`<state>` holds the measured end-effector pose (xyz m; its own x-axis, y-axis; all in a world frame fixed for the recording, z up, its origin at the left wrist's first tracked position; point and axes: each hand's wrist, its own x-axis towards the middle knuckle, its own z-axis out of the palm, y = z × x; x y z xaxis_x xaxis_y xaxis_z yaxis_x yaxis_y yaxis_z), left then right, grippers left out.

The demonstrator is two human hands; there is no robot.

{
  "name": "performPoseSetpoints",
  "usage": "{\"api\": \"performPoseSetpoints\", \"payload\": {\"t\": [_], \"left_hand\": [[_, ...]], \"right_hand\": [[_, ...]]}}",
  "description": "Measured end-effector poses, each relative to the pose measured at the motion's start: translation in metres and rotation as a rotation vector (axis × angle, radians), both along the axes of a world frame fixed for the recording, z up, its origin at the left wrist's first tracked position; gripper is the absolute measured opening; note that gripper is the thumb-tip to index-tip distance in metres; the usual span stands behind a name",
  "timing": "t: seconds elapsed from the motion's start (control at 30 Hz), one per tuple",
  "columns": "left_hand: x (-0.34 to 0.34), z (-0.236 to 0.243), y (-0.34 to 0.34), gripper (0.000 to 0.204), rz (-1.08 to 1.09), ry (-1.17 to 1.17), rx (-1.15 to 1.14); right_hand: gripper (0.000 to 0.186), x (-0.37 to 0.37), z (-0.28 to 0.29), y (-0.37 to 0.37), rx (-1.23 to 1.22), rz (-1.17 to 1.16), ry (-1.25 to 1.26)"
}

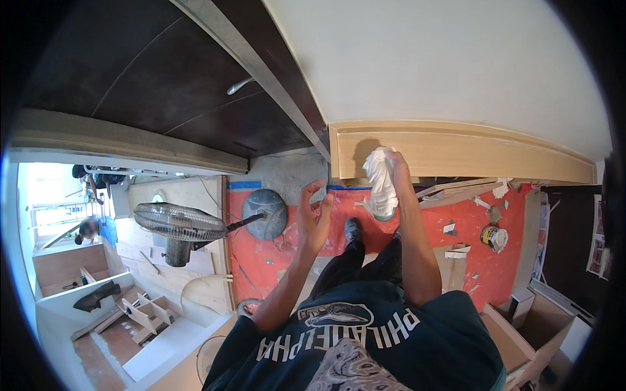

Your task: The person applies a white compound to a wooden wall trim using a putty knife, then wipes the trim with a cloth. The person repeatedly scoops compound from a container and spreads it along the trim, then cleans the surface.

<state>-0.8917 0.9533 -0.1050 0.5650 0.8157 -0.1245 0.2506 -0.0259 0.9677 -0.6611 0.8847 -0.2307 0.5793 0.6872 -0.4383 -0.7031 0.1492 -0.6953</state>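
Note:
My right hand [399, 171] grips a bunched white cloth [379, 177], which hangs down in folds in front of a light wood ledge [443, 153]. Something pale green shows at the cloth's lower end, too small to make out. The right fingers are partly hidden behind the cloth. My left hand [314, 215] is raised to the left of it, fingers apart and slightly curled, holding nothing. It touches nothing that I can see.
A standing fan [179, 221] with a round base [264, 214] is at the left. Red sheeting [427, 231] covers the floor, with scraps and a bucket [493, 238] at the right. A dark door [195, 72] stands ahead left. Another person [89, 228] is far left, beyond cabinet boxes [140, 319].

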Motion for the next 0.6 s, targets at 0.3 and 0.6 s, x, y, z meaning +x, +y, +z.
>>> {"api": "performPoseSetpoints", "payload": {"t": [0.3,0.6], "left_hand": [[-0.019,-0.019,-0.01,0.039,-0.007,0.035,-0.071],[-0.09,-0.031,-0.016,0.043,0.219,0.123,-0.109]], "right_hand": [[0.032,-0.009,-0.033,0.108,-0.35,-0.347,-0.011],[0.036,0.001,-0.058,0.114,-0.217,-0.556,0.437]]}}
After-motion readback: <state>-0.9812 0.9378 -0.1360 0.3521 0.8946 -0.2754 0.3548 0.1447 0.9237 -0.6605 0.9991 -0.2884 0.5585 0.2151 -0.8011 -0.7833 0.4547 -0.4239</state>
